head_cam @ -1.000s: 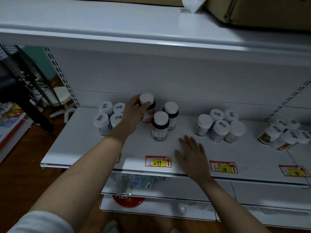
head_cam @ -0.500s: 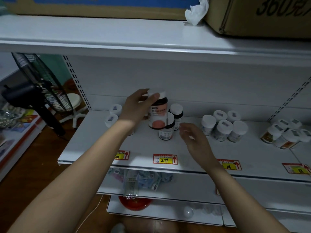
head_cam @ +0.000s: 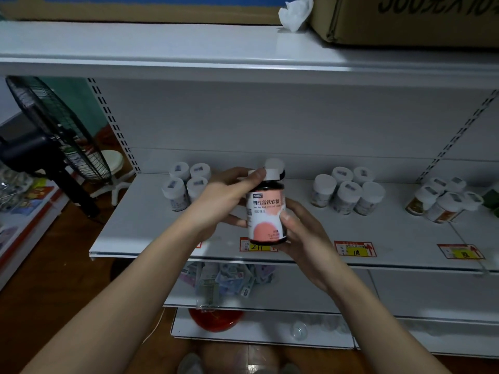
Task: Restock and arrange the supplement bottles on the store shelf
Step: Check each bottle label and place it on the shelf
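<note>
A: What is obscured?

B: A second bottle's white cap point(head_cam: 275, 165) is seen behind the held dark bottle point(head_cam: 266, 213); its body is hidden.

A: Grip status?

B: The pink-labelled bottle is held upright in front of the shelf point(head_cam: 391, 233). Left hand point(head_cam: 224, 197) fingers are clamped near the cap, right hand point(head_cam: 302, 233) fingers around the base.

The bottle point(head_cam: 266, 211) label read "四红富铁软糖" under a small brand tag. A shelf price tag point(head_cam: 356, 248) showed "18". The cardboard box point(head_cam: 410, 18) bore "360".
</note>
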The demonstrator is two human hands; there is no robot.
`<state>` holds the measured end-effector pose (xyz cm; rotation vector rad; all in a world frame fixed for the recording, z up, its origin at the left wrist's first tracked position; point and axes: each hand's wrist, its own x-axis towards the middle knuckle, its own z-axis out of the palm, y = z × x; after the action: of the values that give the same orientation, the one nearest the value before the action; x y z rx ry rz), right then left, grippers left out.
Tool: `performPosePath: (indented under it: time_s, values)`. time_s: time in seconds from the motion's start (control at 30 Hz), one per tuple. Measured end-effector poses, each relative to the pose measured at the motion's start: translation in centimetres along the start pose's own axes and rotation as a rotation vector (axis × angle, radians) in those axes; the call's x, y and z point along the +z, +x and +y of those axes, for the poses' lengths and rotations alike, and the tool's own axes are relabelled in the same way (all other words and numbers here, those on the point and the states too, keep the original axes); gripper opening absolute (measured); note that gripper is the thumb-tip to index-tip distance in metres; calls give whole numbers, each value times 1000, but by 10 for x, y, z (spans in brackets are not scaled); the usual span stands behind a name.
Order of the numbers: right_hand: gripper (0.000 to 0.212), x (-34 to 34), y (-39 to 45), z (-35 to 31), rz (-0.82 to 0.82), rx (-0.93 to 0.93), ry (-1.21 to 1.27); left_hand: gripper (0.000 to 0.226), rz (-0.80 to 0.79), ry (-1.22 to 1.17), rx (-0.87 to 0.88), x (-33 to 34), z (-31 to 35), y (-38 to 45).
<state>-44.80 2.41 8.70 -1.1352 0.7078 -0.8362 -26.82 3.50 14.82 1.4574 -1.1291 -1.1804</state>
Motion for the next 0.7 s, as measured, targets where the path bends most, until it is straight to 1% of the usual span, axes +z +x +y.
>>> performPosePath:
  time_s: [0.03, 0.1, 0.13, 0.2, 0.33, 0.4, 0.47, 0.5, 0.57, 0.63, 0.7]
  values:
    - [48, -1, -1, 1, 14, -13, 9, 35, 5, -5, -5, 1, 0, -1]
    - [51, -2, -2, 3, 65, -45, 21, 51, 23, -41, -10, 4, -1, -3]
    - [57, -2, -2, 4, 96, -63, 23, 60, 36, -64, -9, 6, -1, -4]
    - [70, -3, -2, 1, 148, -105, -21, 68, 59, -101, 15, 11, -4, -6]
    - [69, 0, -5, -3, 225, -182, -263, 69, 95, -40, 77, 24, -14, -11]
    - [69, 1, -6, -2, 255, -199, -335, 63, 113, -44, 92, 28, -16, -13]
    - [60, 1, -5, -4, 268, -226, -363, 54, 98, -77, 92, 29, -14, -13]
    - [54, 0, -6, -5, 257, -226, -345, 47, 88, -93, 92, 30, -12, -13]
    - [55, -2, -5, -5, 197, -170, -194, 37, 92, -159, 89, 31, -9, -12]
    - [54, -4, -6, -5, 88, -85, 23, 32, 120, -243, 94, 32, -8, -10]
    - [51, -4, -8, -7, 17, -40, 141, 30, 138, -255, 104, 35, -9, -8]
